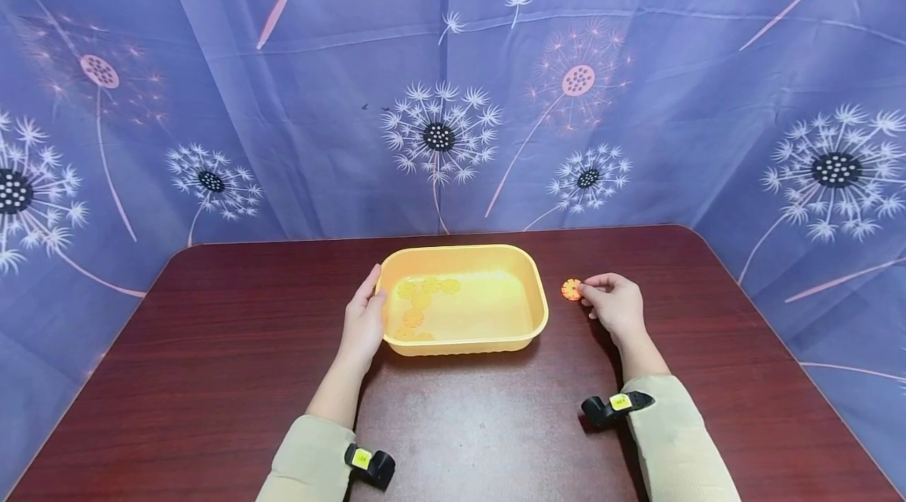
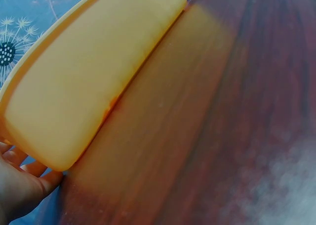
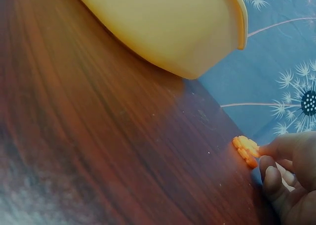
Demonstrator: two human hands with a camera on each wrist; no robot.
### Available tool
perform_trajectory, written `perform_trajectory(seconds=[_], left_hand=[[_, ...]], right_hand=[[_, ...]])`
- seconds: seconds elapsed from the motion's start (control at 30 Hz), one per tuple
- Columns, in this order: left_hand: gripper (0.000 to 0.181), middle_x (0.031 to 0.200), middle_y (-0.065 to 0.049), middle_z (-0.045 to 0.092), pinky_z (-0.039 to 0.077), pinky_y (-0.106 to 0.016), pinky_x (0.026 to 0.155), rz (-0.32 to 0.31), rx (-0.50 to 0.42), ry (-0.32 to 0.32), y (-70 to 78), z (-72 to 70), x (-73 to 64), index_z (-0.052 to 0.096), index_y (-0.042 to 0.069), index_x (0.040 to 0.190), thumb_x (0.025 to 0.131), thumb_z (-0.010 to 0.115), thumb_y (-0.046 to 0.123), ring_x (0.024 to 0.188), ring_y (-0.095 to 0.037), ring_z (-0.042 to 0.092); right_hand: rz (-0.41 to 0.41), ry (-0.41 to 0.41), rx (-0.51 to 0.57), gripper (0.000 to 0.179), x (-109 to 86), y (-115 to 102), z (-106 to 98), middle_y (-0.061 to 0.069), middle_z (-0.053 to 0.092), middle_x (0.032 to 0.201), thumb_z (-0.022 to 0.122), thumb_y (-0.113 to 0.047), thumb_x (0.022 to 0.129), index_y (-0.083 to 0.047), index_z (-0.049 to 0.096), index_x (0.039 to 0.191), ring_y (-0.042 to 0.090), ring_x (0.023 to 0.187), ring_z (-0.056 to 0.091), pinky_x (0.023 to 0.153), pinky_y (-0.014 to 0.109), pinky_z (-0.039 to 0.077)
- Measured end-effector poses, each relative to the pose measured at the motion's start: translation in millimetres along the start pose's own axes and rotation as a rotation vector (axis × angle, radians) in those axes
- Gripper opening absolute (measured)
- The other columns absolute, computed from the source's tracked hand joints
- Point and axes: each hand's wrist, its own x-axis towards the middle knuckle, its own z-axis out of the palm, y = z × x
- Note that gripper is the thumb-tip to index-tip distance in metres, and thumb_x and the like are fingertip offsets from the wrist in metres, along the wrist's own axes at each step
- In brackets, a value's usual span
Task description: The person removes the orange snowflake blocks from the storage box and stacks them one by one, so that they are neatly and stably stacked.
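With left hand (image 1: 362,326), holds tub (image 1: 463,345) near the back edge of the surface (image 1: 212,376); with right hand (image 1: 617,307), pinches an orange disc (image 1: 570,289).

- The basin (image 1: 460,346) looked like smooth plastic, with a soft sheen across its floor.
- The disc (image 1: 570,289) appeared to be plastic, bright and notched at the edge.
- Similar plastic-looking pieces (image 1: 421,300) lay inside the basin.
- The table (image 1: 453,427) showed streaked wood grain under a glossy finish, glaring at the near side.
- The curtain (image 1: 318,132) was printed cloth, creased and softly folded.
- Matt, textured cloth formed the sleeves (image 1: 675,431).
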Motion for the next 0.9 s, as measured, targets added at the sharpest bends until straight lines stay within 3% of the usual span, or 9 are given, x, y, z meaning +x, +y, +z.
perform_trajectory(seconds=[0.5, 0.9], left_hand=[[0.050, 0.156, -0.001, 0.026, 0.032, -0.038, 0.112, 0.014, -0.014, 0.002, 4.9, -2.4, -1.0, 0.029, 0.017, 0.150, 0.101, 0.034, 0.011, 0.138, -0.018, 0.031], [0.049, 0.156, 0.000, 0.025, 0.031, -0.040, 0.112, 0.022, 0.001, -0.010, 0.5, -0.4, -1.3, 0.029, 0.015, 0.150, 0.101, 0.035, 0.012, 0.141, -0.019, 0.027]], right_hand=[[0.014, 0.000, 0.041, 0.021, 1.4, -4.6, 0.7, -0.005, 0.061, 0.065, 0.064, -0.006, 0.086, 0.007, 0.059, 0.101, 0.002, 0.054, 0.057, 0.045, 0.021, 0.050], [-0.019, -0.036, 0.106, 0.030, -2.1, -5.5, -2.7, -0.007, 0.065, 0.072, 0.066, -0.020, 0.088, 0.004, 0.059, 0.104, 0.005, 0.062, 0.062, 0.055, 0.024, 0.055]])
